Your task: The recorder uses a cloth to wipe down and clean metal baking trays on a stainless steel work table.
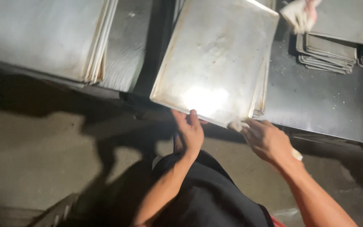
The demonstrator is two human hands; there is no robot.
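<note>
The left hand (190,132) holds the near edge of the top metal tray (217,59); the right hand (265,141) presses a cloth (237,125) on its near corner. The tray lies on a stack at the worktop (316,105) near edge.

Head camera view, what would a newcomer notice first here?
The big metal tray at centre, glaring with reflected light near its front edge, topping a stack on the steel table. The left hand grips its near edge, and the right hand holds a cloth at its front corner. More stacks of trays lie far left and top right, where another person's hand holds a rag.
</note>
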